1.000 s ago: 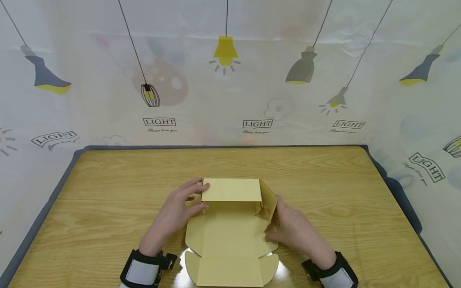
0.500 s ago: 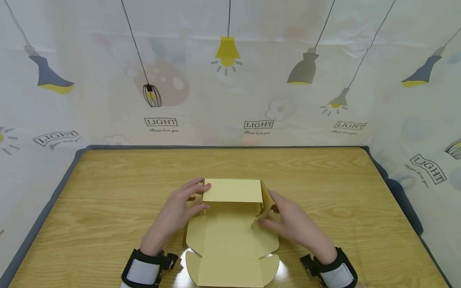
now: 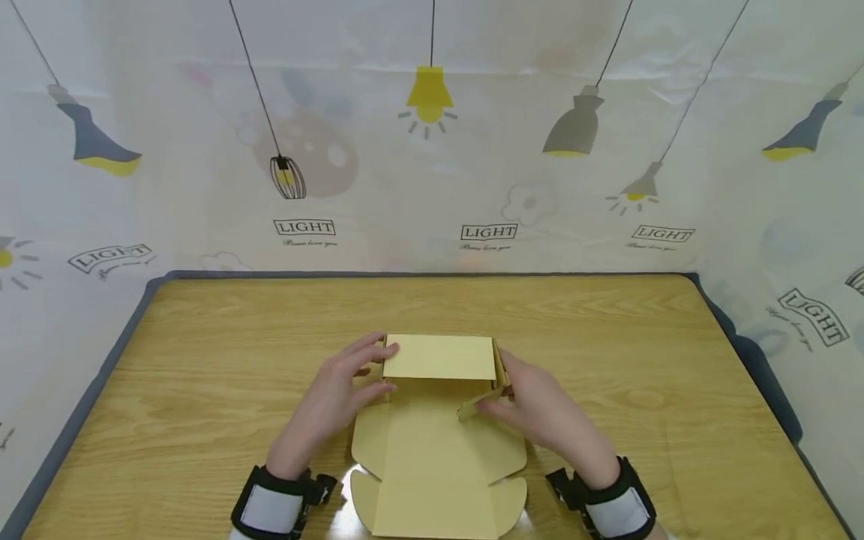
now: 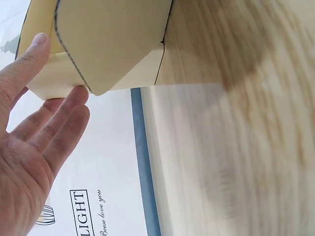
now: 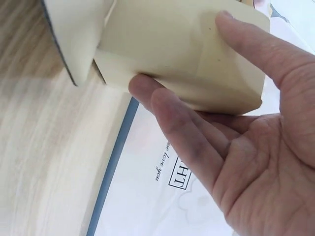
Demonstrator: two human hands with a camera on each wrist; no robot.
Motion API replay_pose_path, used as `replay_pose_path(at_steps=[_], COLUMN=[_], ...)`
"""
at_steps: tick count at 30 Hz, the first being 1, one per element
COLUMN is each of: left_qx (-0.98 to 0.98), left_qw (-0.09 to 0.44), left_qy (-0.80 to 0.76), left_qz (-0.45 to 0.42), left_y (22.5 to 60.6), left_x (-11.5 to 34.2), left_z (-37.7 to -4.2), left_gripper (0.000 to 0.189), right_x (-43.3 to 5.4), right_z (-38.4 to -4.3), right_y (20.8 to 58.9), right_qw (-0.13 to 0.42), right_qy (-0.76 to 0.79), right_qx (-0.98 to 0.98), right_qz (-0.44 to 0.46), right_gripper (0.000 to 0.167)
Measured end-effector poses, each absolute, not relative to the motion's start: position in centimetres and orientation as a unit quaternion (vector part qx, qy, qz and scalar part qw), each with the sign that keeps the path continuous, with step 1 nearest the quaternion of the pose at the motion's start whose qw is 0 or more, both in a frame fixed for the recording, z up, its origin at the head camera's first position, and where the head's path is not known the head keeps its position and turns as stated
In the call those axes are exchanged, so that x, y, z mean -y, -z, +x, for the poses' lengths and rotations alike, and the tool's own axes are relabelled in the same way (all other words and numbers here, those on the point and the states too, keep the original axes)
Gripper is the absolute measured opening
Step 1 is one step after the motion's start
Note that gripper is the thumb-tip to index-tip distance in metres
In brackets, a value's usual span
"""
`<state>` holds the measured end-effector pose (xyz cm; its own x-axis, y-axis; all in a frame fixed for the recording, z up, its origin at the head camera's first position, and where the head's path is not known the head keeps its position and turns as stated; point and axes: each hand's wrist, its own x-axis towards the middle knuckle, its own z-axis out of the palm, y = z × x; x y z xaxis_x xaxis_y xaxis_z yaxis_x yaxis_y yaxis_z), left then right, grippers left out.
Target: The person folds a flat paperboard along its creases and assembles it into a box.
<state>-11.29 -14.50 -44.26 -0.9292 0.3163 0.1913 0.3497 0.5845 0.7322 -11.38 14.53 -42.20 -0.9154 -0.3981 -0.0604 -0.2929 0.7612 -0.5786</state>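
A part-folded tan cardboard box [image 3: 439, 480] lies on the table, its far wall raised and the far panel [image 3: 439, 356] folded over toward me. My left hand [image 3: 339, 386] holds the raised part at its left end, index finger on the panel's edge and thumb lower down. In the left wrist view, that thumb and the fingertips [image 4: 77, 96] touch the cardboard beside a rounded flap [image 4: 113, 39]. On the right, my right hand [image 3: 540, 397] grips the side flap [image 3: 481, 405], bent inward. The right wrist view shows its thumb on one face of the flap [image 5: 182, 49] and fingers beneath.
The wood-grain table [image 3: 223, 337] has a dark blue edge along the back and sides. Behind it hangs a white sheet [image 3: 378, 112] printed with lamps. Rounded flaps [image 3: 509, 506] spread flat at the box's near end.
My right hand has moved left, swinging the right side flap inward from its outward slant. The left hand stays at the left end of the raised part.
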Motion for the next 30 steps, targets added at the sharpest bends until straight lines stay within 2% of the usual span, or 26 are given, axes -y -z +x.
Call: replay_pose_path(at_steps=[15,25,30], left_qx=[0.893,0.893,0.891], left_qw=[0.026,0.023,0.025], left_qy=[0.410,0.407,0.409], left_qz=[-0.183,-0.189,-0.195], left_y=[44.2,44.2,44.1], left_x=[14.6,14.2,14.0], left_z=[-11.2,-11.2,-11.1], left_gripper=[0.050,0.050,0.049], right_x=[-13.4,-13.5,-13.8], right_z=[-11.5,-11.6,-11.6], right_y=[42.8,43.3,43.4], right_qw=[0.066,0.050,0.035], right_qy=[0.276,0.282,0.284], right_qx=[-0.947,-0.948,-0.947], right_qz=[-0.149,-0.139,-0.144], right_gripper=[0.071,0.059,0.067])
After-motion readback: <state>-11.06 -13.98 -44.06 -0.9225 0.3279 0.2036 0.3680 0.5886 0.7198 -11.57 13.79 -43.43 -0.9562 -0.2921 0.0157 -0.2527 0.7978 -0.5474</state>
